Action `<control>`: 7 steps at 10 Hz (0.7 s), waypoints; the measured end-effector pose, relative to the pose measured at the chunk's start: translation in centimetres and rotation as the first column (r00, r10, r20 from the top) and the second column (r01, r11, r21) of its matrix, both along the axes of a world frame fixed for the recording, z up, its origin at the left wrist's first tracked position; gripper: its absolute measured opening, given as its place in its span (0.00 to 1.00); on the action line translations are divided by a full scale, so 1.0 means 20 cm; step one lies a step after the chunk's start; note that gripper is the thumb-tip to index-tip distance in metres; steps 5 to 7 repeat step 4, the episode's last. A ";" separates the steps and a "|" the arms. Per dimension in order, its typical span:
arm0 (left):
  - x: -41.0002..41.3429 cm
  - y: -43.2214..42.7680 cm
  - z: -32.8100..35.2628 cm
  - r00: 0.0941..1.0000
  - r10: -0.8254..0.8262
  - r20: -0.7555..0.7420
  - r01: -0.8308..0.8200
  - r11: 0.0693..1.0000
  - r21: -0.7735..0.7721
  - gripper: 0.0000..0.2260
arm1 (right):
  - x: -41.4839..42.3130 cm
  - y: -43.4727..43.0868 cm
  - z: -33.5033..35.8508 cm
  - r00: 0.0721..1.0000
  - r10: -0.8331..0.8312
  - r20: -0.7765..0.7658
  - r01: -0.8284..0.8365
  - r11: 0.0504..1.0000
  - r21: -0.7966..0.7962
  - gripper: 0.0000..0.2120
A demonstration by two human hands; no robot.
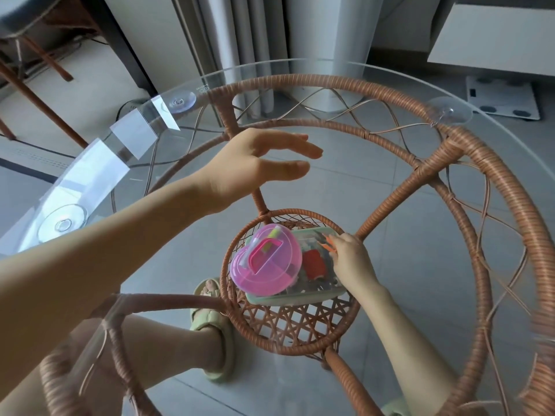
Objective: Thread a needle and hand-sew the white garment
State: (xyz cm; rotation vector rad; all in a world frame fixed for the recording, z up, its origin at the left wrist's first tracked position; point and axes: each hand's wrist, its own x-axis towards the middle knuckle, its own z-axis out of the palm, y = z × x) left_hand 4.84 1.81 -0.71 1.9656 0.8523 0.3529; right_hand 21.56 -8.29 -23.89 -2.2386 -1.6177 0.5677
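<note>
A clear, green-rimmed sewing box (300, 298) holding a red spool (313, 264) is seen on the rattan shelf (288, 328) beneath the glass top (345, 181), half hidden by a pink heart-shaped case (265, 259). The left hand (255, 163) is held spread above the glass. The right hand (350, 256) is laid on the box, but its grip cannot be told.

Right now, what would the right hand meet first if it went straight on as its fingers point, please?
The right hand would meet the clear sewing box on the wicker shelf; its fingertips seem already at it, depth unclear.
</note>
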 end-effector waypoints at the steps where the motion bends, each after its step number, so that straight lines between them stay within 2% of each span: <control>1: 0.00 0.00 0.00 1.000 -0.001 0.013 0.001 1.000 0.002 0.15 | -0.01 0.00 -0.01 0.957 0.059 0.283 -0.082 0.994 0.069 0.14; 2: 0.00 0.01 -0.01 1.000 0.000 0.017 -0.001 1.000 0.005 0.15 | -0.01 -0.02 -0.03 0.916 0.056 0.397 -0.102 0.990 0.095 0.16; 3: 0.00 0.00 -0.01 1.000 -0.012 0.013 0.012 0.999 0.030 0.15 | -0.01 -0.04 0.00 0.910 0.060 0.411 -0.108 0.989 0.096 0.20; 4: 0.01 0.00 0.00 1.000 0.018 0.015 -0.019 0.999 0.046 0.12 | 0.02 -0.13 0.03 0.931 -0.056 0.360 -0.018 0.980 0.198 0.19; 7: 0.01 0.00 0.00 1.000 0.018 0.015 -0.019 0.999 0.046 0.12 | 0.02 -0.13 0.03 0.931 -0.056 0.360 -0.018 0.980 0.198 0.19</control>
